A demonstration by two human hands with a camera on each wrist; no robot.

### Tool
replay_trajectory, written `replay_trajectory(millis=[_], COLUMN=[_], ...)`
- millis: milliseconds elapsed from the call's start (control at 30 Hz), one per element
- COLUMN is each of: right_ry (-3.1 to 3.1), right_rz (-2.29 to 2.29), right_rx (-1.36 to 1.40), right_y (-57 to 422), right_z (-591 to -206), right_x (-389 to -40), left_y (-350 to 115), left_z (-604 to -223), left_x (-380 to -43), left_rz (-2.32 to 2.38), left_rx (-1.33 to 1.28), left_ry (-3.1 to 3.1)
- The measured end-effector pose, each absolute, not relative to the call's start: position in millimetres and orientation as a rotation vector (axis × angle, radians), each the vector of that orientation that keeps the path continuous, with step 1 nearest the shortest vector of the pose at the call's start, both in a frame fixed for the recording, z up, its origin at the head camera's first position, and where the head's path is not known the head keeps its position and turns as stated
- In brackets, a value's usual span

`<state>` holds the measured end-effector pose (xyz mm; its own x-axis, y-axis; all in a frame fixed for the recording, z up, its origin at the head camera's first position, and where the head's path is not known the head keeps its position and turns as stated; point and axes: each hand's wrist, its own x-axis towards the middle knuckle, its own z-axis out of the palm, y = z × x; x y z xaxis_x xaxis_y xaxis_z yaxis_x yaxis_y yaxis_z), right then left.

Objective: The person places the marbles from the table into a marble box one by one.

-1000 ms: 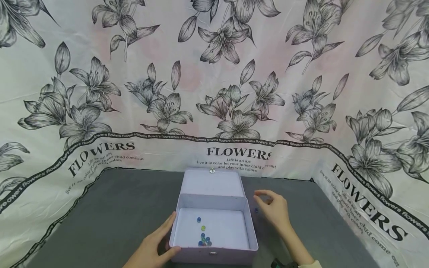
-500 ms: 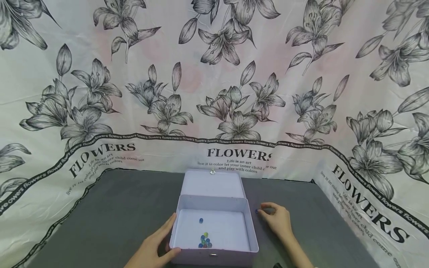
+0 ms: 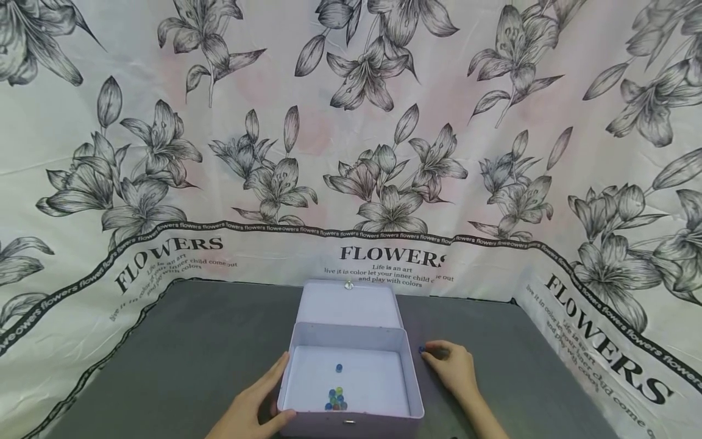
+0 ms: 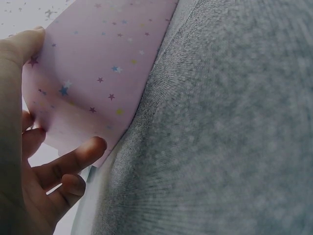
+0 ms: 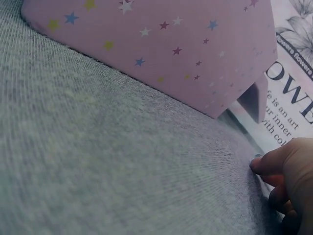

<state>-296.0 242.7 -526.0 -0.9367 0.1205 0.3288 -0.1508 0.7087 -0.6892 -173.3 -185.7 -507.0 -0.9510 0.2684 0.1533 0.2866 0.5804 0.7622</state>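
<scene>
In the head view, a pale lilac box [image 3: 415,390] stands with its hinged lid [image 3: 348,305] laid back. Several small glassy marbles [image 3: 336,400], mostly blue with some green-yellow, cluster by the inside of its front wall. One blue marble [image 3: 339,368] lies apart, farther back on the box floor. My left hand [image 3: 249,402] holds the box's front left corner, thumb on the front and fingers along the left side. To the right of the box, my right hand [image 3: 454,366] pinches a blue marble [image 3: 421,350] between thumb and finger, low at the grey cloth.
Grey cloth [image 3: 219,329] covers the tabletop. White flower-printed fabric [image 3: 384,171] rises behind and along both sides. The box's outside, a pink star-printed wall [image 5: 176,44], shows in the right wrist view. A small metal clasp [image 3: 348,421] sits on its front.
My right hand has come down to the marble on the cloth and pinched it. Inside the box, a yellow-green marble rolled forward to the cluster, and a blue one rolled right and forward.
</scene>
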Motion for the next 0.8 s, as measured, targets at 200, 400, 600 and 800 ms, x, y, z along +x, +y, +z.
replay_trajectory(millis=[200, 400, 600, 800], right_ry=[-2.567, -2.526, -2.528, -2.543], right_rz=[1.101, 1.036, 1.021, 1.082], right_rx=[0.032, 0.089, 0.105, 0.067], right_y=[242.6, 242.0, 239.8, 241.7], right_z=[-528.7, -528.7, -528.1, -524.2], right_x=[-296.7, -298.9, -299.8, -299.6], left_y=[-185.4, -183.3, -182.6, -183.1], left_z=[-507.7, -506.0, -505.2, -504.4], left_x=[-172.7, -172.8, -173.2, -173.2], left_rz=[-1.390, -1.377, -1.329, -1.329], left_rx=[-0.467, -0.464, -0.496, -0.505], left_ry=[-2.791, -2.788, -2.774, -2.769])
